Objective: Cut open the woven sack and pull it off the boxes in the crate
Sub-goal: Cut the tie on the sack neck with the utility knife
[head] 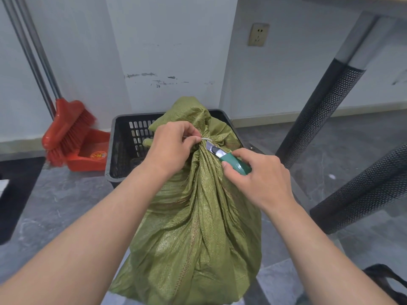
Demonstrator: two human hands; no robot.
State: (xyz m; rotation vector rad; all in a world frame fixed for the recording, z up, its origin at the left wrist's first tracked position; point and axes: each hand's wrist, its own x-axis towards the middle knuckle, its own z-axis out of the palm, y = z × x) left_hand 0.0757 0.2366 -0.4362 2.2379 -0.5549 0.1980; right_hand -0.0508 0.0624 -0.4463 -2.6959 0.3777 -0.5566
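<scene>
A green woven sack (198, 227) stands in a black plastic crate (123, 150), its neck gathered and bound with a pale tie (208, 139). My left hand (174, 146) pinches the loose end of that tie at the neck. My right hand (257, 179) holds a green-handled utility knife (229, 160), whose blade tip touches the sack just under the tie. The boxes inside the sack are hidden.
A red broom (66, 133) and red dustpan (90, 155) lean against the wall at the left. Black perforated table legs (319, 115) slant down at the right. A wall socket (257, 35) sits above. The floor is grey tile.
</scene>
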